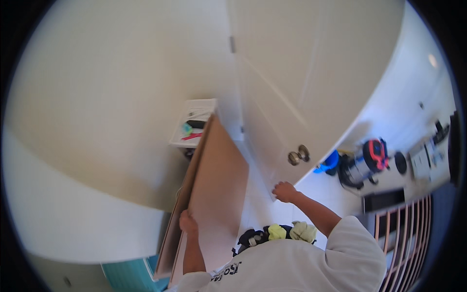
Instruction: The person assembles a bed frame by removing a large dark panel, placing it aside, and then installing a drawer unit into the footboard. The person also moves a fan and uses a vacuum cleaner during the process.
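Observation:
My left hand [188,222] is closed on the upper edge of a large flat brown board [221,168]. This board stands on its edge beside a second brown board [178,231], which is partly hidden. To the right, a white door [321,73] stands open, with a round metal knob [298,155]. Below the knob, my right hand [284,191] has its fingers curled at the door's free edge and appears to grip it. The fingertips are small in the picture.
Behind the boards stands a white shelf unit [194,109] with small items on top. Dark and yellow-green cloth items [277,231] lie near my body. Beyond the door are a blue bucket [328,161], a vacuum cleaner [367,163] and a slatted rack [404,233]. A teal box [127,275] sits lower left.

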`<state>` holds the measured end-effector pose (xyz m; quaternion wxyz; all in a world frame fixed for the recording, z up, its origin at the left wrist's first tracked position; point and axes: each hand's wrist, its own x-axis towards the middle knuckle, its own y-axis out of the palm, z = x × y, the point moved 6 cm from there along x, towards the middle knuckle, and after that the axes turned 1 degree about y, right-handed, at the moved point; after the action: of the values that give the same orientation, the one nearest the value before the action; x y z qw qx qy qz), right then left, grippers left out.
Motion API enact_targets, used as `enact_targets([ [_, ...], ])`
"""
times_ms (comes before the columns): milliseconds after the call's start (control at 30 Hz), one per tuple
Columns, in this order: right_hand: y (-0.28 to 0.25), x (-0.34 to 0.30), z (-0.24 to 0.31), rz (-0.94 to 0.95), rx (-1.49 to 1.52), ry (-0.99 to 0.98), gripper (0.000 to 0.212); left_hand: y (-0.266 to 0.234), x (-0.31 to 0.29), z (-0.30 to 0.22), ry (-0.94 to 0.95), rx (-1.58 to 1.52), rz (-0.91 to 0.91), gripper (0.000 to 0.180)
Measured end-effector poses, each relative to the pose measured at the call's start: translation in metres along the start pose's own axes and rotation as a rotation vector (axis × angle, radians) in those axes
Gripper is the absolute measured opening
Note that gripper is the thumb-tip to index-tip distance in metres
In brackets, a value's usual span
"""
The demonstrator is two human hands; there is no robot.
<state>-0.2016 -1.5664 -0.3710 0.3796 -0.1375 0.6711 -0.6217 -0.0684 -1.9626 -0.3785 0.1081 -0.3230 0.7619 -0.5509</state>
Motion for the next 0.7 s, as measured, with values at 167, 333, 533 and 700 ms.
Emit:
enact_targets([
  [167,0.083,-0.135,-0.036,0.37,0.301,0.481,0.021,0.013,0.016,0.035,-0.002,0.052,0.144,0.029],
  [333,0.133,-0.24,-0.055,0.317,0.554,0.871,0.018,0.027,0.029,0.001,0.062,0.13,0.115,0.029],
  [533,0.167,-0.278,-0.017,0.124,0.769,1.055,0.019,0.027,0.043,-0.02,0.206,0.443,0.048,0.029],
  [700,0.216,-0.347,0.013,0.012,0.935,1.203,0.022,0.05,0.003,-0.068,0.33,0.4,-0.081,0.033],
])
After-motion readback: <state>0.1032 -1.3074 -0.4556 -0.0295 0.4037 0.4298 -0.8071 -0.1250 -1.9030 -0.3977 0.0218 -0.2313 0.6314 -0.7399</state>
